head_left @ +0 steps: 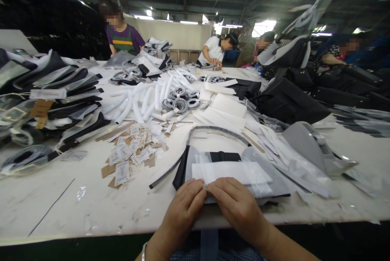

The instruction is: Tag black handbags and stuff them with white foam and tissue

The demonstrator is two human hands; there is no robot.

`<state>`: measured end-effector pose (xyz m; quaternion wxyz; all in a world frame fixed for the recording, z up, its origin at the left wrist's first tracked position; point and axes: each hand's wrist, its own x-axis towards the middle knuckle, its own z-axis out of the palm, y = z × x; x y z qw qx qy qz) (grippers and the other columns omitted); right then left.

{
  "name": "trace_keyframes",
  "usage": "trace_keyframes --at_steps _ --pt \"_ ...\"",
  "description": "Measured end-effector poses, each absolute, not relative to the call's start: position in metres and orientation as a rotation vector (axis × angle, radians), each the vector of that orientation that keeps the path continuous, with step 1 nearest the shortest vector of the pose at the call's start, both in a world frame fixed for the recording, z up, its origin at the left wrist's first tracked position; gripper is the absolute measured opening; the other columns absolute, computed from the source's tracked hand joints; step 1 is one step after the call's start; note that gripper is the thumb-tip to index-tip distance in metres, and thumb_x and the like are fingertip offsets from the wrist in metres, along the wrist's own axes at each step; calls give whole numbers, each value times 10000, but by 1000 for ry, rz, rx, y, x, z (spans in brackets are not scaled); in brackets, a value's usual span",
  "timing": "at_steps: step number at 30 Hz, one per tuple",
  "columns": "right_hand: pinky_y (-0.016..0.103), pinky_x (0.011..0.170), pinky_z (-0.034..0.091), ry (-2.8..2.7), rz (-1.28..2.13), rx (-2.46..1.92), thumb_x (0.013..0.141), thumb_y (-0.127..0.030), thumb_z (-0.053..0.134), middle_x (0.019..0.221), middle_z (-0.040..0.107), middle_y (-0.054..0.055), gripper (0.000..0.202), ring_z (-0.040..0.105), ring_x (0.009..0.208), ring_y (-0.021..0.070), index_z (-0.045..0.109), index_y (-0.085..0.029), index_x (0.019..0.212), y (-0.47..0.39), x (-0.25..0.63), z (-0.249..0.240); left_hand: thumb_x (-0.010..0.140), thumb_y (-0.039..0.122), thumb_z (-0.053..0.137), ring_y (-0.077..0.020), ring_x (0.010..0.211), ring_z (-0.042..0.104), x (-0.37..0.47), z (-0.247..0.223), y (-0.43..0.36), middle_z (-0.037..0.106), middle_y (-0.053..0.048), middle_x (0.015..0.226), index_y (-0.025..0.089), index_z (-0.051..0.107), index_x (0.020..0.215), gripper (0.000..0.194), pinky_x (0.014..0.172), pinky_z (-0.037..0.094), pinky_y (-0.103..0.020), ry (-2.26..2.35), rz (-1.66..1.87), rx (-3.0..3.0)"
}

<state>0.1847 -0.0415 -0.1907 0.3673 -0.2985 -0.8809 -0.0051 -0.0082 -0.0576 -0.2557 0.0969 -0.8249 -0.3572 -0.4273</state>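
A black bag [180,168] lies at the table's front edge, partly covered by grey-white sheeting, its strap [213,128] arching behind it. White foam padding [225,171] and clear plastic film rest on top. My left hand [189,200] and my right hand [236,206] meet at the near left edge of the padding. Both sets of fingers are pinched together on the thin white wrapping there. The fingertips nearly touch, and what lies beneath them is hidden.
Tags with strings [134,151] lie left of the bag. Coiled straps [179,105] and white foam tubes [146,98] are heaped behind. Wrapped bags [73,110] are stacked left, black bags [289,100] right. Several people work across the table [55,216].
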Motion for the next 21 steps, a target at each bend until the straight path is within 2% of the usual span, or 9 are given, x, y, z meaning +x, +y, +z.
trace_keyframes --at_steps 8,15,18,21 --pt "375 790 584 -2255 -113 -701 1035 -154 422 941 736 104 260 662 868 222 669 -89 1084 -40 180 -185 1011 252 465 -225 1225 561 -12 -269 -59 625 -167 1202 95 575 1213 279 1006 549 -375 -1090 -1342 -2418" --pt "364 784 550 -2267 -122 -700 1037 -144 418 952 747 101 271 669 871 219 682 -81 1037 -44 185 -183 988 182 504 -294 1385 425 -9 -267 -60 453 -167 1458 169 489 1373 385 1063 503 -470 -1100 -1396 -2486" --pt "362 741 524 -2291 -148 -692 1024 -133 452 956 756 90 238 684 857 221 685 -88 1052 -47 186 -183 987 201 515 -327 1424 370 -9 -263 -60 491 -175 1452 114 449 1417 444 1095 471 -496 -1093 -1321 -2561" --pt "355 743 512 -2300 -138 -690 1028 -138 443 962 760 87 250 694 866 217 686 -91 1060 -52 184 -184 982 197 528 -315 1432 365 -9 -262 -61 537 -158 1428 93 452 1424 461 1098 474 -475 -1088 -1271 -2591"
